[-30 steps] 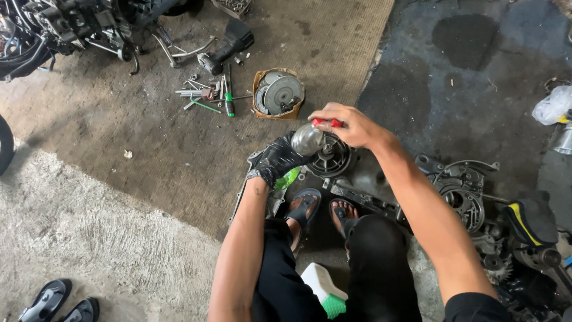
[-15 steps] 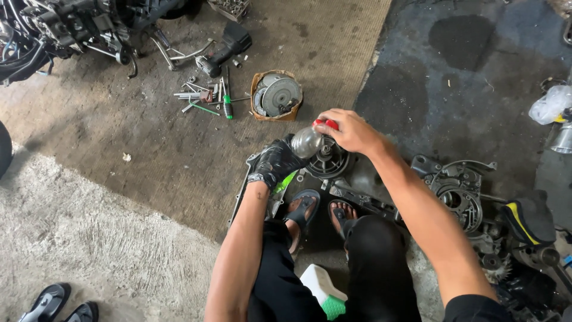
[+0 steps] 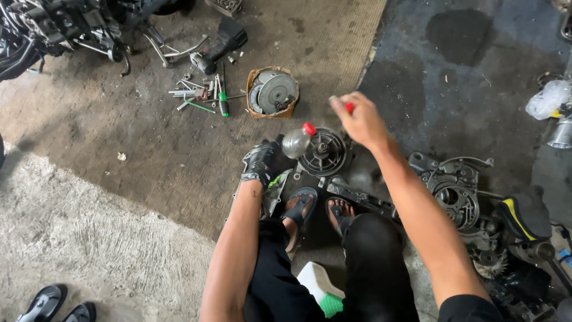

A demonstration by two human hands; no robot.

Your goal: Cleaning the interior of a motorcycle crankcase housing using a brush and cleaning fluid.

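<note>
My left hand (image 3: 263, 162), in a black glove, grips a small clear plastic bottle (image 3: 294, 144) with a red nozzle. The bottle is tilted over a round black engine part (image 3: 326, 154) lying on the floor in front of my feet. My right hand (image 3: 361, 123) is raised just right of the bottle and pinches a small red cap (image 3: 350, 107) between its fingertips. The bottle and my right hand are apart.
A cardboard box (image 3: 257, 108) holding a round metal part lies beyond, with loose tools (image 3: 201, 96) to its left. A motorcycle frame (image 3: 59, 27) is at top left. An engine cover (image 3: 454, 192) lies right. A white bottle with a green cap (image 3: 320, 290) sits between my legs. Sandals (image 3: 56, 305) lie at bottom left.
My right hand has come off the top of the bottle and moved right and up with the red cap. The bottle's red nozzle now shows.
</note>
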